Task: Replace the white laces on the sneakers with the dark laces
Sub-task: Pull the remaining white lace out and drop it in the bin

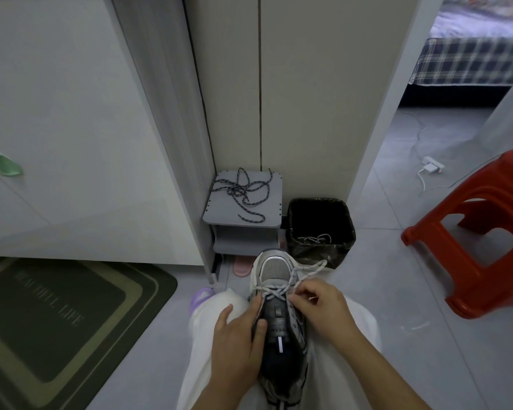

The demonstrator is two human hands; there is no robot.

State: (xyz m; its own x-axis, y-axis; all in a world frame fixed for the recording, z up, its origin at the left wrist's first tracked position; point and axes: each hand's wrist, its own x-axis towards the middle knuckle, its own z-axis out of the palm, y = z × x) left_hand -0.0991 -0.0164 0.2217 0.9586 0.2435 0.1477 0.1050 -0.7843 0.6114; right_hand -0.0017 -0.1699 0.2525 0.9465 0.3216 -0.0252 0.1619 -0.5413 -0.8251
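A person sits with one sneaker [274, 279] lying on their lap, toe pointing away, so both hands can reach it. The left hand [237, 335] holds the side of the shoe, with the thumb pressed on the dark tongue and the other fingers curled round the edge. This likely keeps the shoe from sliding about. The right hand [317, 306] has its fingertips pinched on the white lace [308, 269] near the holes, probably to pull it out. Only the rows near the toe have lace in them, so the pulling out looks about half done. The dark laces [243, 192] wait in a loose pile on top of a small grey shelf [271, 208] ahead, well apart from the shoe. Beside it a black bin [348, 229] holds another white lace [314, 239], most likely from the other shoe.
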